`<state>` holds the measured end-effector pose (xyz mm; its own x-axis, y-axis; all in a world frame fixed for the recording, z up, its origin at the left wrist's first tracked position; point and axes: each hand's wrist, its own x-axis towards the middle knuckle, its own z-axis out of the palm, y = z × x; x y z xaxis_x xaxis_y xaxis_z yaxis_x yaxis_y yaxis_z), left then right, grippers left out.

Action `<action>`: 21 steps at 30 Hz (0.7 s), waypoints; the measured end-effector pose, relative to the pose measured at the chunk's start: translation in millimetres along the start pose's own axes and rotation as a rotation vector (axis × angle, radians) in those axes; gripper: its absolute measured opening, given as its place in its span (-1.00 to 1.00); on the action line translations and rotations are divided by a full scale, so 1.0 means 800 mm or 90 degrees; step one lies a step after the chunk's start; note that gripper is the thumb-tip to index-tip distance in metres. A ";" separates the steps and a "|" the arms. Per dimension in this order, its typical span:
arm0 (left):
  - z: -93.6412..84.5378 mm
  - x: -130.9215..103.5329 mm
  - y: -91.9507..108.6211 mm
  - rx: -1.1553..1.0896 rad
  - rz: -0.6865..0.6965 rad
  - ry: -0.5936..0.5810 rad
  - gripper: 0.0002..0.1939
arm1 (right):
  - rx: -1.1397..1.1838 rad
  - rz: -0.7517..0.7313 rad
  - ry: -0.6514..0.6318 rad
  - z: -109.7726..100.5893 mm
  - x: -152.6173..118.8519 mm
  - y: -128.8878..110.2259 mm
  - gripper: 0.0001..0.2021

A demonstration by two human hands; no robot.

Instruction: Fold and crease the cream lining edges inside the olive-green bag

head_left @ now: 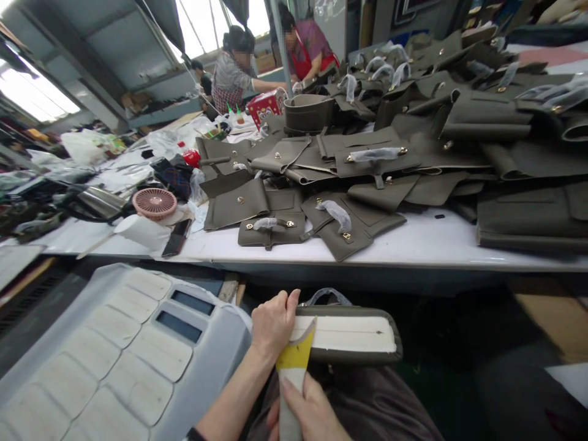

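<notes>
Two hands work low in front of us, below the desk (413,245) edge. Our left hand (273,324) is closed on the near end of an olive bag panel (349,334) that lies across our lap, its pale inner face up and its rounded rim running off to the right. Our right hand (312,410) pinches a strip (294,361), yellow at the top and grey lower down, whose tip touches the panel's left end just beside the left thumb. A grey machine cover (124,355) sits close on the left, its edge almost meeting our left wrist, so we have little room that way; to the right of the panel the space is dark and open. Above us the desk's white front edge runs straight across, with many olive bag pieces (340,226) piled on it, some reaching nearly to the edge. A pink fan (155,203) and a phone (177,237) lie near the desk's left front. Two other people (271,55) work at the far end, well apart from us.
</notes>
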<state>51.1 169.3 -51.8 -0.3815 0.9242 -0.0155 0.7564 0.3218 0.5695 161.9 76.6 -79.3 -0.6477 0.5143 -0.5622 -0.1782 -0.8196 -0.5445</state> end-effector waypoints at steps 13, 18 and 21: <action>-0.030 -0.010 -0.065 -0.562 -0.075 -0.172 -0.27 | -0.144 -0.280 0.318 -0.145 -0.102 -0.169 -0.58; -0.033 -0.050 -0.096 -0.571 -0.056 -0.298 -0.13 | -0.406 -0.219 0.556 -0.252 -0.090 -0.258 -0.66; -0.031 -0.061 -0.087 -0.502 -0.077 -0.248 -0.22 | -0.531 -0.203 0.667 -0.268 -0.075 -0.296 -0.64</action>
<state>3.9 97.1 -70.4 -0.1181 0.9435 -0.3096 0.0817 0.3199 0.9439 401.7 294.0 -49.8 0.2598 0.9026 -0.3432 0.5217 -0.4302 -0.7367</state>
